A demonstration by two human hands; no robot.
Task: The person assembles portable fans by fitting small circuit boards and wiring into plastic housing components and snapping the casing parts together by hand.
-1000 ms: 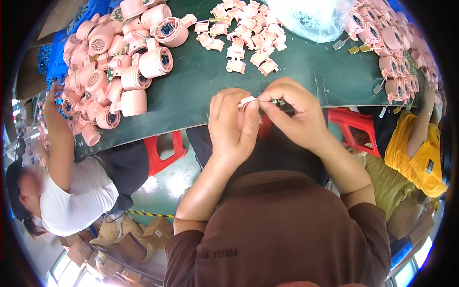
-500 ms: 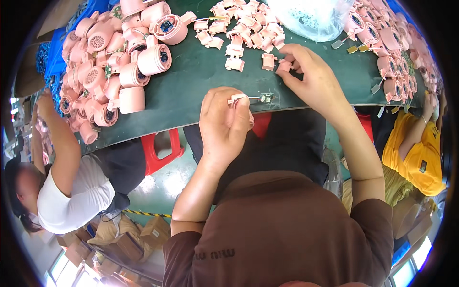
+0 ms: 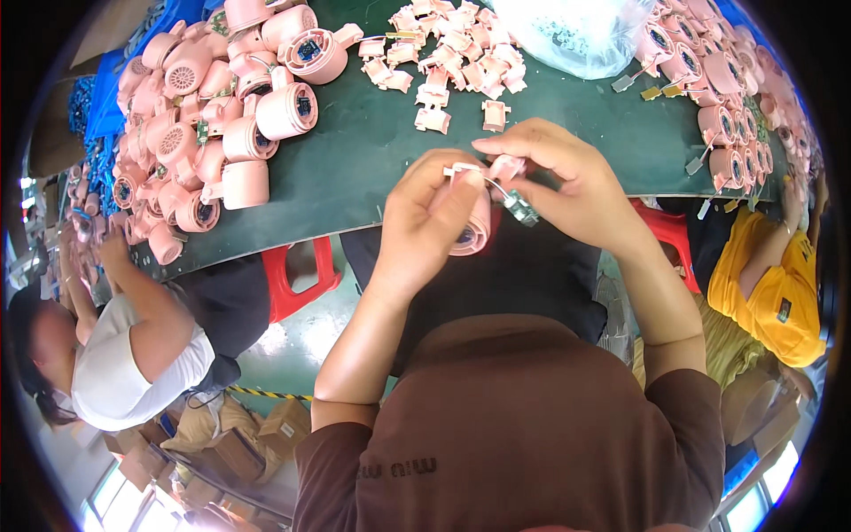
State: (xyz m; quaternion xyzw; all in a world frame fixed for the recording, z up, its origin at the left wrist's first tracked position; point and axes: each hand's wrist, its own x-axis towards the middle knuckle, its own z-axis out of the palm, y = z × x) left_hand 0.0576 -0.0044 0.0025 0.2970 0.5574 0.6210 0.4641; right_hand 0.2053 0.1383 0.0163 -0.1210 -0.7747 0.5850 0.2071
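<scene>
My left hand (image 3: 427, 217) is closed around a pink round plastic housing (image 3: 479, 223), its thumb pressed along the upper part. From the housing's top, thin wires lead to a small green circuit board (image 3: 520, 208), which dangles just below the fingers of my right hand (image 3: 567, 182). Between that hand's thumb and fingers is a small pink plastic clip (image 3: 507, 167), close beside the housing's upper end. Whether clip and housing touch, I cannot tell. Farther off on the green table (image 3: 355, 168) lies a loose pile of similar pink clips (image 3: 474, 53), with a single clip (image 3: 495, 115) nearer to me.
Many pink housings (image 3: 186, 133) are heaped at left; more, with wires and small boards, stand in rows (image 3: 722, 124) at right. A clear plastic bag (image 3: 576, 35) sits at the back. People work on both sides, one in white (image 3: 133, 363), one in yellow (image 3: 767, 284). A red stool (image 3: 297, 279) stands left.
My right hand came down and left with the pink clip, meeting the housing. The left hand shifted slightly right. The circuit board, earlier lying at the table edge, now hangs off it.
</scene>
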